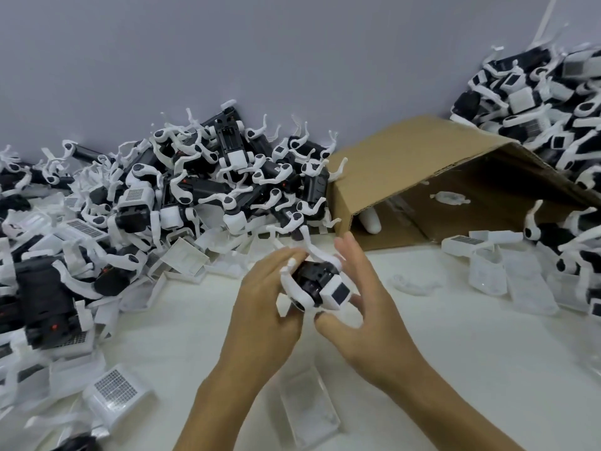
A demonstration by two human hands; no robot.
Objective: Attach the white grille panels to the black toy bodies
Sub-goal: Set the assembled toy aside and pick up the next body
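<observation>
1. Here, in the head view, both hands meet over the middle of the bench [439, 336], which is covered in white.
2. The left hand [263, 301] curls its fingers round the left side of a black toy body [313, 278], gripping it above the bench top.
3. The right hand [364, 288] touches the same toy from the right: its thumb sits under the toy's white front end, its fingers are loosely spread and reach up beside the toy's white legs.
4. The toy's white end block [336, 292] points toward the near right and shows a dark square face.
5. A loose grille panel [115, 390] lies near the bench's near-left corner, grid side up.
6. A clear tray [309, 408] lies at the near edge, between the forearms.
7. A big heap of toys [208, 187] fills the far-left part, against the wall, with more panels mixed in along its near side.
8. A cardboard box [432, 177] lies tipped on its side at the far middle, its open mouth facing the near right.
9. A second heap [553, 102] rises in the far-right corner, behind and beside the box.
</observation>
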